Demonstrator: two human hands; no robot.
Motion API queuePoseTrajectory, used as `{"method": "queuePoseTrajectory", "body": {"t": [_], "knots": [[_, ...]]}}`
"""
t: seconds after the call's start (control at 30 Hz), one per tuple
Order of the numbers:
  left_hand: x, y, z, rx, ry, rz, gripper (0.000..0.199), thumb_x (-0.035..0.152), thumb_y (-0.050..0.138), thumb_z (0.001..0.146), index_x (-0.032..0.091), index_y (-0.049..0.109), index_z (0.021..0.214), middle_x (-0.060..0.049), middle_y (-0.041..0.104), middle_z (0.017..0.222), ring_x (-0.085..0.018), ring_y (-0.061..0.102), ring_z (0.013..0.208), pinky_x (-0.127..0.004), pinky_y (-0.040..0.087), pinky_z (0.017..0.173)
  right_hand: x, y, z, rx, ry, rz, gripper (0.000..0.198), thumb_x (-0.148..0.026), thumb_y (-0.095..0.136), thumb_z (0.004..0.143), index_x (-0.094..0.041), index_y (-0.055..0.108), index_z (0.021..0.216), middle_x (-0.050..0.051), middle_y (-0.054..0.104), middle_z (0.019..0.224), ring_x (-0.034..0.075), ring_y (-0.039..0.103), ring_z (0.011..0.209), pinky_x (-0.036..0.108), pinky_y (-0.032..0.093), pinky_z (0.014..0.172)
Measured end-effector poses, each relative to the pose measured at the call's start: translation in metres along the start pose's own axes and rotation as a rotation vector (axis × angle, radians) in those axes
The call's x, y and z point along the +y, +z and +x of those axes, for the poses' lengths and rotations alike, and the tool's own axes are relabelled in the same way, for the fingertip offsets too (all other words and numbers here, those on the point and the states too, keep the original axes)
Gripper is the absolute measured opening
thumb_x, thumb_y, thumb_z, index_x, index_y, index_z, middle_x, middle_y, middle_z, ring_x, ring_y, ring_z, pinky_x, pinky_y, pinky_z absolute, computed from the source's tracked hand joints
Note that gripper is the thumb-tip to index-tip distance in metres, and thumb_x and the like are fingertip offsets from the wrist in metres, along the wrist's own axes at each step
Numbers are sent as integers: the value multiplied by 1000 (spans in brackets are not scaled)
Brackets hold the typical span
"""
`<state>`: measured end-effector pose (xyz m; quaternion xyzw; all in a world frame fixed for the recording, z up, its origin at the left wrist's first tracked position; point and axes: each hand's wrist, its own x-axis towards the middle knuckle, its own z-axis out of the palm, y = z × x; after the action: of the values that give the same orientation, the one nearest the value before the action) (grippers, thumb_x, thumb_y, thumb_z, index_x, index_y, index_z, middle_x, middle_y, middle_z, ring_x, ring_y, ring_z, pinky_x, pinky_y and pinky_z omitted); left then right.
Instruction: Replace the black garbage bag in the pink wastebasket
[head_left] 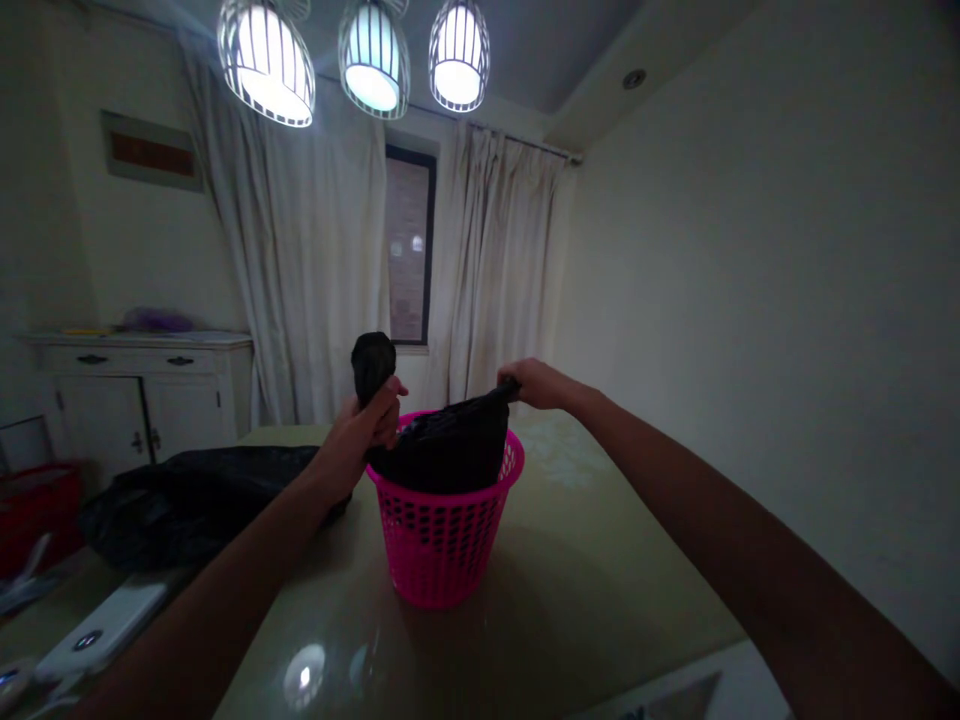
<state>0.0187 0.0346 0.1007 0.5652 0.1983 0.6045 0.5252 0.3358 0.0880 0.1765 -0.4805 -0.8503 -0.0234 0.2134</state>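
Near the middle of the tabletop point(585, 590), a little toward its far edge, stands the pink basket point(444, 530), upright, its perforated wall showing dark through the holes. A black bag point(450, 450) sits in it, bulging above the rim and draped down inside. My left hand point(367, 430) is curled into a fist round one bunched end of the bag, which sticks up as a dark knob above my fingers, at the basket's left rim. My right hand point(536, 385) pinches the opposite end of the bag between closed fingers, just above the right side of the rim, and the plastic runs taut between the two grips.

On the left part of the tabletop, just beside the basket, lies a second heap of black plastic point(195, 500), crumpled and flat. Toward the near left corner rests a white flat device point(101, 625); I cannot tell what it is. The glossy surface in front of the basket and to its right runs bare to the near edge and to the right edge, which lies close to the plain wall point(787, 300). Beyond the far edge hang pale curtains point(315, 270) round a dark window point(409, 250), with a white cabinet point(142, 390) at the left and three caged lamps point(371, 55) overhead.
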Motion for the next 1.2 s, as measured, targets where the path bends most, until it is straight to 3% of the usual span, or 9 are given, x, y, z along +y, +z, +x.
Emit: {"method": "queuePoseTrajectory", "body": {"t": [0.17,0.33,0.43,0.6,0.7,0.8,0.9,1.0,1.2], "knots": [[-6,-2,2,-5,32,-10,75,86,75,84,18,69,117,11,43,64,-7,30,46,-22,46,49,1,-8,-21,265,-83,924,68,-35,82,83,-24,64,148,14,74,144,27,71,129,49,57,112],[-1,-7,1,45,68,-133,69,81,53,100,16,75,109,7,44,65,-9,36,49,-25,53,57,5,25,-49,47,-19,1220,74,-53,91,79,-24,68,143,14,58,167,30,57,153,50,45,128],[1,1,0,22,42,-156,64,70,47,105,16,74,85,5,43,61,-10,36,49,-26,52,56,-6,53,-44,-24,-37,1353,90,-56,104,64,-25,70,141,11,70,152,28,67,139,44,50,124],[-1,19,-2,-109,-42,-100,42,42,71,88,21,54,55,4,40,52,-9,35,47,-24,47,54,-42,85,-3,34,242,1458,53,-43,107,61,-14,80,97,9,83,99,22,77,87,34,65,90],[-1,14,-5,-44,-69,-80,29,39,78,80,19,65,64,7,39,50,-8,33,46,-22,45,53,-59,88,10,189,174,1622,37,-38,96,79,-17,82,107,7,84,107,22,77,95,32,64,91],[-3,2,-7,86,-75,-26,30,39,83,78,18,79,99,11,40,48,-7,31,43,-19,40,49,-70,86,11,141,185,1771,37,-50,69,103,-16,81,112,10,84,107,24,78,98,35,64,94],[-8,-6,-4,195,-113,67,46,38,82,79,18,79,120,5,65,64,-11,57,57,-19,48,58,-78,89,11,188,340,1822,48,-55,52,111,-17,77,95,10,80,82,23,76,80,36,65,80],[-13,-6,1,244,-191,253,53,41,80,82,18,77,129,-7,83,100,-21,76,91,-27,58,73,-83,96,13,391,279,1872,30,-46,60,108,-22,70,93,2,74,73,20,71,69,33,62,73],[-15,-1,8,31,-280,537,26,32,72,72,20,85,91,-8,85,90,-26,76,88,-33,58,76,-80,95,10,445,122,1738,39,-62,74,95,-24,76,105,6,82,106,23,75,101,37,62,97]]}}
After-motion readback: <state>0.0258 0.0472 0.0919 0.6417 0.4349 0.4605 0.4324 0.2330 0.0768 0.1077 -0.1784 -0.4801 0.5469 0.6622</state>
